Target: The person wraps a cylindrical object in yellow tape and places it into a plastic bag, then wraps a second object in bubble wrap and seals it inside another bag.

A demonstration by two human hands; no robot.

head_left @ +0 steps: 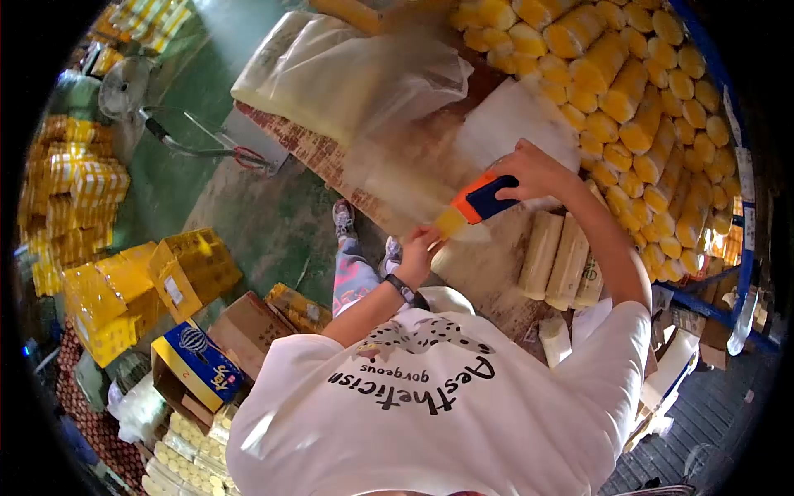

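Observation:
My right hand (533, 175) is wrapped round an orange and dark blue tape dispenser (488, 198), held in front of my chest above the worktable. A short yellowish strip of tape (449, 222) shows at the dispenser's lower left end. My left hand (420, 250), with a dark band on its wrist, is closed in a pinch at the near end of that strip. Its fingertips are small and partly hidden. Beyond my hands, a large clear plastic sheet or bag (339, 83) lies on the worn brown tabletop (488, 264). A whitish plastic sheet (513, 124) lies behind my right hand.
Yellow-wrapped rolls (637, 107) are stacked high at the right within a blue metal frame (748, 223). Pale wrapped cylinders (556, 256) lie by my right arm. Yellow-taped cartons (132, 289) and a blue-yellow box (198, 364) stand left. A metal-handled cart (198, 151) and fan (124, 87) are farther off.

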